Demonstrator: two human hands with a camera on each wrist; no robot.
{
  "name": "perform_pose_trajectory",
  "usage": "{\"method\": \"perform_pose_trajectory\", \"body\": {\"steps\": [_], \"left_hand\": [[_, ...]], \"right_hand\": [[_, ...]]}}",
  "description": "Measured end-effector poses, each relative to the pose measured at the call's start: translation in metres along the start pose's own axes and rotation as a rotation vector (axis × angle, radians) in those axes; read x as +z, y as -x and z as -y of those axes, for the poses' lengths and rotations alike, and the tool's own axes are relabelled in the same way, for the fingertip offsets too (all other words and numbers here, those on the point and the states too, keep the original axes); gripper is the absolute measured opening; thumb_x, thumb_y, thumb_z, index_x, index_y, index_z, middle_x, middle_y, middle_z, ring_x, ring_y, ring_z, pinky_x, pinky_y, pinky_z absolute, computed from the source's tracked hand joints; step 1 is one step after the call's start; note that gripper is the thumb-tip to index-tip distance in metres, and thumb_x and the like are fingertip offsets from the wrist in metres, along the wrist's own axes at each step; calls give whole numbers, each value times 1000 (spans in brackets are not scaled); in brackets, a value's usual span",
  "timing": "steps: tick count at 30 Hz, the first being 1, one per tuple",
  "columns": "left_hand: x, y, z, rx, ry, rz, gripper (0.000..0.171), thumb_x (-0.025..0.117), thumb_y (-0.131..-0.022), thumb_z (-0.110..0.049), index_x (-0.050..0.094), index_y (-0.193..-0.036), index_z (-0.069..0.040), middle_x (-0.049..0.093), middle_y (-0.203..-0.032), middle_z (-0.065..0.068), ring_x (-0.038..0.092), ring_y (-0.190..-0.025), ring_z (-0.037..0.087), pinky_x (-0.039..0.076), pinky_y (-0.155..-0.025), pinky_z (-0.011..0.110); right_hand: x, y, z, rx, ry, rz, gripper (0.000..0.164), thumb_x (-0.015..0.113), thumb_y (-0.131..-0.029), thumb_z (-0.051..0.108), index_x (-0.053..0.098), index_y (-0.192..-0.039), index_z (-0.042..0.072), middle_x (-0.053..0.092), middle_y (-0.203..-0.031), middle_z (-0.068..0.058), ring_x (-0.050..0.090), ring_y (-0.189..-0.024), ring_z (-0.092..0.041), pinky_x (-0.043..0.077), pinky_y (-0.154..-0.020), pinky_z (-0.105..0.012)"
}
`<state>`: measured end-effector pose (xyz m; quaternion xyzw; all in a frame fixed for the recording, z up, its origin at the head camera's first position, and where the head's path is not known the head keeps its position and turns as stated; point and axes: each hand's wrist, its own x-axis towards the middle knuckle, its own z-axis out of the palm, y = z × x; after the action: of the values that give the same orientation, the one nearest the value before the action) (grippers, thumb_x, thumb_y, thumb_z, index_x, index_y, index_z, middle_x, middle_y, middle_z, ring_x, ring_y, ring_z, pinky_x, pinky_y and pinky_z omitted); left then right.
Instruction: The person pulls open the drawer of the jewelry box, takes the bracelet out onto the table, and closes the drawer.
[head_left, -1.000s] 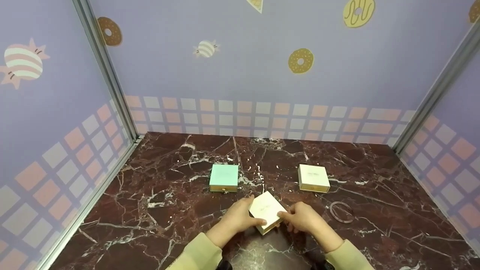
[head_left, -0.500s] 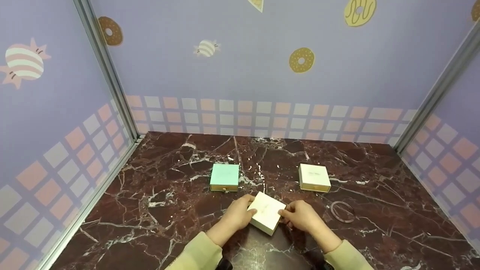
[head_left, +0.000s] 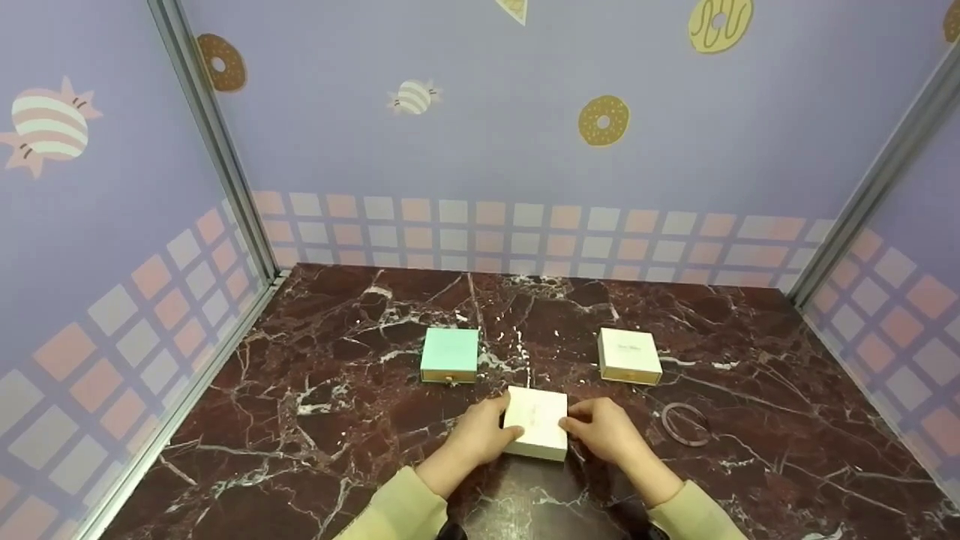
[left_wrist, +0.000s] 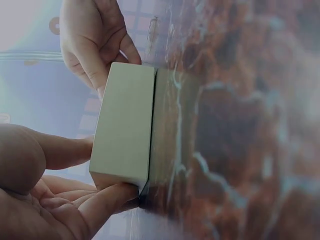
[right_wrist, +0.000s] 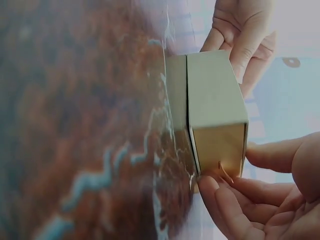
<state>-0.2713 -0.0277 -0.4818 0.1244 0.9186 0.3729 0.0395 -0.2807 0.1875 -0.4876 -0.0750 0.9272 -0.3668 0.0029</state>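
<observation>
A small white drawer box [head_left: 537, 420] lies squared up between both hands, close over the table, with faint lettering on its lid. My left hand [head_left: 480, 431] grips its left end, thumb on the lid and fingers low at the side, as the left wrist view shows. At the opposite end, my right hand [head_left: 600, 427] holds the box with its thumb at the lid's edge and fingertips low against the gold drawer front [right_wrist: 220, 147]. A thin ribbon pull [right_wrist: 226, 171] sticks out of that gold face, right at the right fingertips.
Behind the hands, a mint green drawer box [head_left: 449, 351] stands to the left and another white drawer box [head_left: 628, 351] to the right. A dull pinkish ring [head_left: 685, 424] lies right of the right hand. Patterned panels [head_left: 480, 150] enclose the dark red marbled table [head_left: 337, 465].
The held box has turned counterclockwise as seen from above, its gold front swinging from the near right to face right. The left thumb has shifted on the lid; the right hand has barely moved.
</observation>
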Motion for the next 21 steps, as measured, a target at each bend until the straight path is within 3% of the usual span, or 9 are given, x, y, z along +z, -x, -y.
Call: {"method": "perform_pose_trajectory", "body": {"steps": [5,9,21], "left_hand": [[3,2,-2,-23,-3,1,66,74,-95,-18,47,-146,13,56,-145,32,56,-134,49,47,-113,59],[4,3,-3,-34,3,6,68,74,-95,-19,45,-148,13,55,-146,32,53,-135,51,45,-114,61],[3,3,-4,-10,-8,14,69,73,-96,-18,42,-148,15,54,-145,34,56,-133,48,48,-113,58]], "right_hand": [[1,-1,-2,6,-2,-44,16,78,-90,13,81,-99,0,79,-92,-11,69,-80,-18,60,-77,-41],[2,-2,-3,0,-13,-62,17,79,-89,12,80,-100,-1,79,-97,-14,73,-88,-25,62,-83,-46],[1,-3,-5,-45,-21,-49,18,77,-90,11,80,-102,-3,79,-94,-14,71,-81,-19,60,-74,-36]]}}
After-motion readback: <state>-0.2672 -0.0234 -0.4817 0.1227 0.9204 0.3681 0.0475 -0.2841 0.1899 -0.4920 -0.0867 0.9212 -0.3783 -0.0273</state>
